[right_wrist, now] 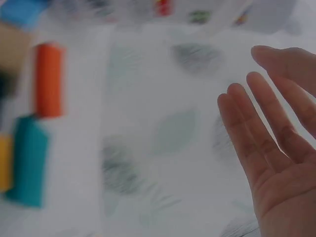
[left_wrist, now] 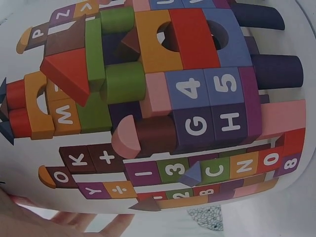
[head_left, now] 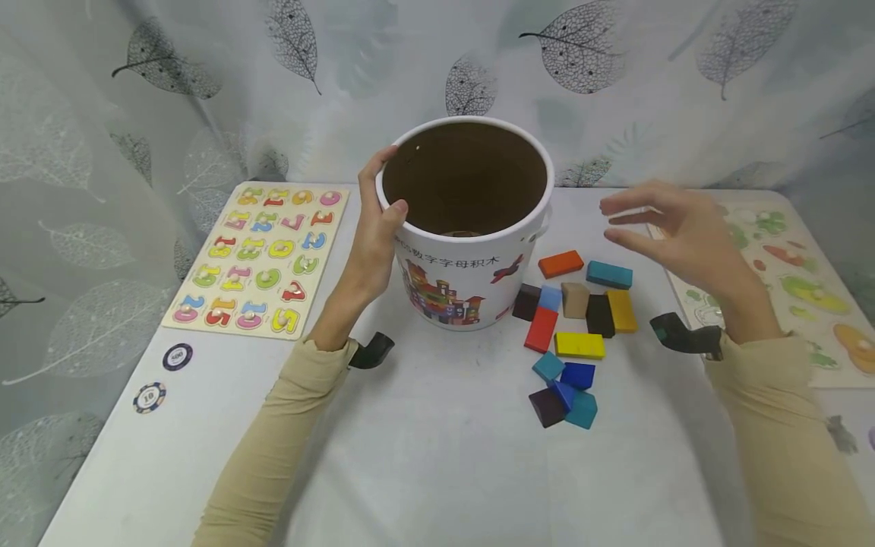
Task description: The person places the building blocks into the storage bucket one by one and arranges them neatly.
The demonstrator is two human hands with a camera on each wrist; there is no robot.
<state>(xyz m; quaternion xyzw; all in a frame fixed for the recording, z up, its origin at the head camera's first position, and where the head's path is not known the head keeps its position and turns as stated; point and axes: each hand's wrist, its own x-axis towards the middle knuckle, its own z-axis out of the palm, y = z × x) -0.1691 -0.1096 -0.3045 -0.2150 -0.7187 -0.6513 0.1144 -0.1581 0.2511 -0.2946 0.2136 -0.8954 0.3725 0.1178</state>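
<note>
A white bucket [head_left: 451, 266] with printed pictures of building blocks stands on the table. My left hand [head_left: 376, 235] grips its left rim, with the thumb at the near edge. In the left wrist view, the bucket's printed wall [left_wrist: 197, 89] fills most of the frame. My right hand [head_left: 683, 228] is raised over the table to the right of the bucket, fingers extended and holding nothing. The nearest blocks to it are a teal block [head_left: 610, 275] and an orange block [head_left: 560, 264]. A yellow block [head_left: 579, 346] and a red block [head_left: 541, 329] lie among several others.
A number puzzle board [head_left: 311, 199] lies at the left, with two poker chips, a dark one [head_left: 178, 356] and a pale one [head_left: 149, 397], before it. Another puzzle board [head_left: 759, 205] lies behind my right arm. A leaf-patterned curtain [head_left: 396, 68] hangs along the back.
</note>
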